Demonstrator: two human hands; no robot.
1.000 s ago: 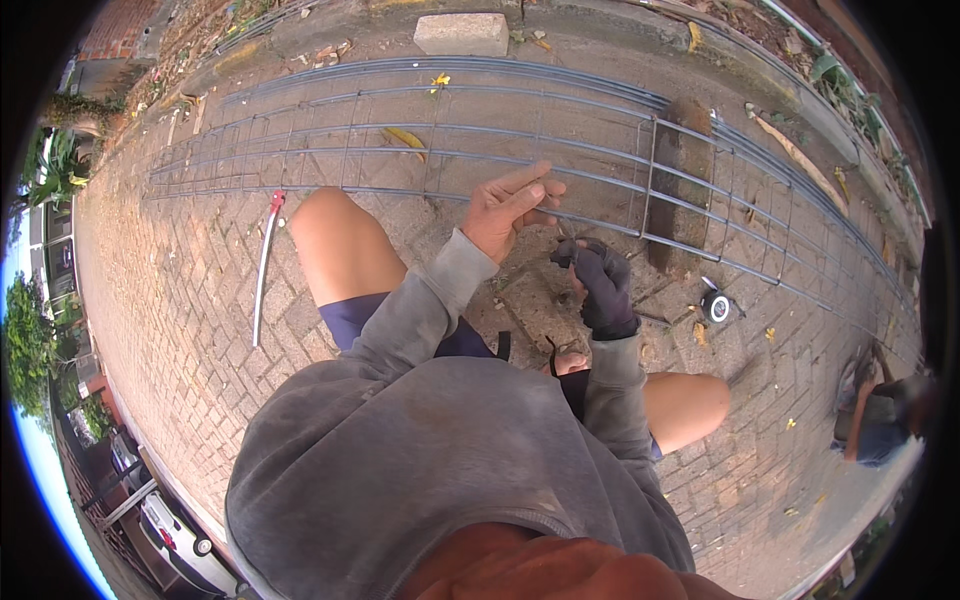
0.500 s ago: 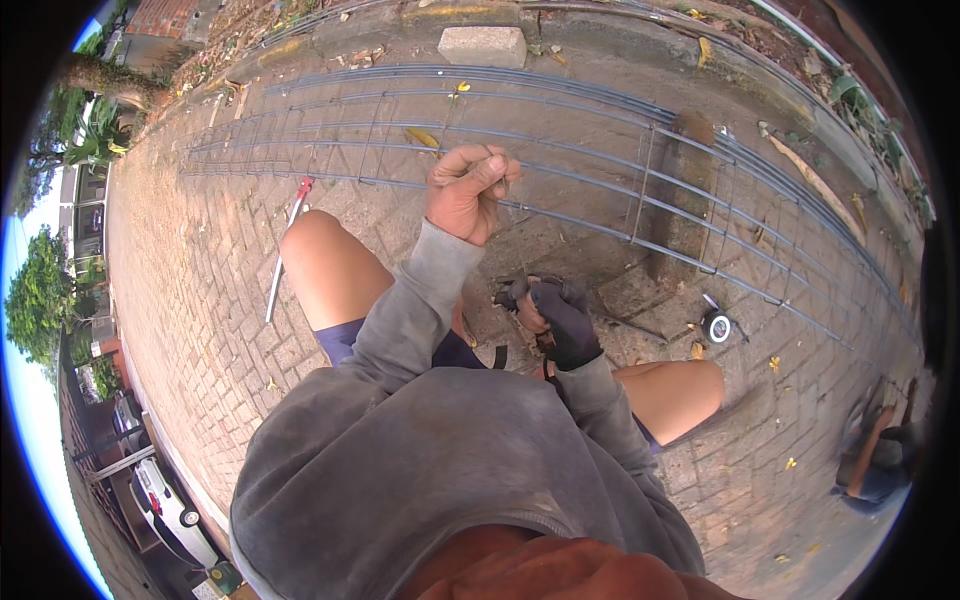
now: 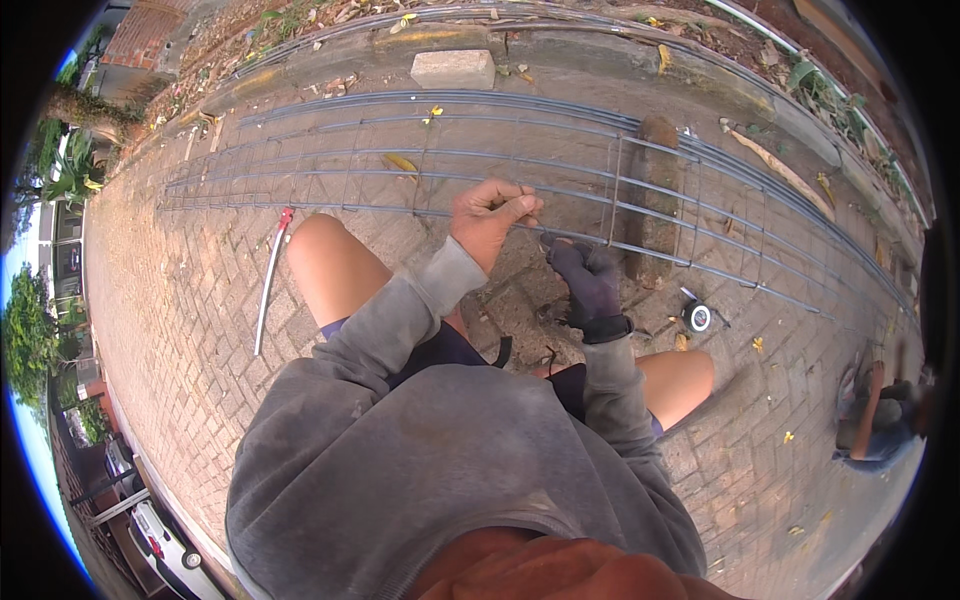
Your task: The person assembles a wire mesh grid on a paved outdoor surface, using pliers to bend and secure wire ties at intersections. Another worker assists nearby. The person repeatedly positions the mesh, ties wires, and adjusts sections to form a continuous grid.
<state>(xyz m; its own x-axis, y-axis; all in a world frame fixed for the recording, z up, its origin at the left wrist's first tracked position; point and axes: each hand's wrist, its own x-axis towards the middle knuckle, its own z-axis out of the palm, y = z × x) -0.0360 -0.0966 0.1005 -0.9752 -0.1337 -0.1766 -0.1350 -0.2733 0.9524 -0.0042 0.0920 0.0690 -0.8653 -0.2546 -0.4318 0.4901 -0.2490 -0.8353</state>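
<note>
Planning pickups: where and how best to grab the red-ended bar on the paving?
Probably grip the red-ended bar at mid-length, from above, with the left hand pinching across it. It lies long and thin on the paving, left of the left knee; its red end sits close to the steel cage, so the middle likely gives more room.

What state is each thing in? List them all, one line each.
Left hand: bare, fingers curled; grip unclear.
Right hand: gloved, fingers curled; grip unclear.
Rod frame: lying across brown block.
Red-ended bar: lying on paving.
Round device: lying on paving.
Pale block: resting by kerb.
</note>
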